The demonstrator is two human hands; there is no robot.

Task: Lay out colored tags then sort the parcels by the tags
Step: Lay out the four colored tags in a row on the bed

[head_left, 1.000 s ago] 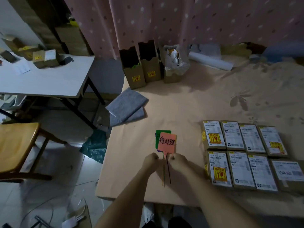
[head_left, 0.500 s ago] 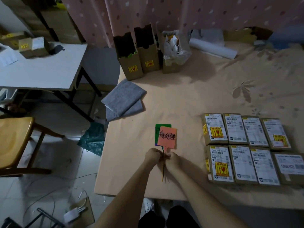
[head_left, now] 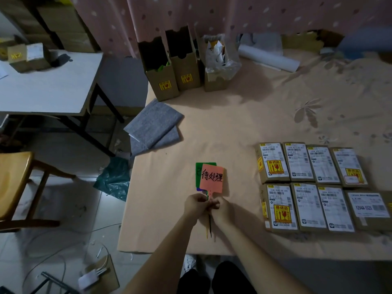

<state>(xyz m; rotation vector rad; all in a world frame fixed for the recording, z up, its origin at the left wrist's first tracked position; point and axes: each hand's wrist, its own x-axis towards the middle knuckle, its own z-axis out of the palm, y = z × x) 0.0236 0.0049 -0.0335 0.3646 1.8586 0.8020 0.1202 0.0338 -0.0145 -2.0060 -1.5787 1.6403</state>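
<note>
Now both hands, left hand (head_left: 196, 203) and right hand (head_left: 220, 206), pinch the tags (head_left: 211, 178) by their stems. Peel off 1 tag at a time, laying each well apart beside the 8 parcels (head_left: 318, 185)

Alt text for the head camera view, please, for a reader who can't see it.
Both hands, left hand and right hand, pinch the stems of a bunch of colored tags, orange tag in front, over a beige-covered table. Eight labelled parcels lie in two rows to the right.

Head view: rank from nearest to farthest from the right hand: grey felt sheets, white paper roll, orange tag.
1. orange tag, just above the right hand, pinched by its stem.
2. grey felt sheets, up-left at the table edge.
3. white paper roll, far back, right.
</note>
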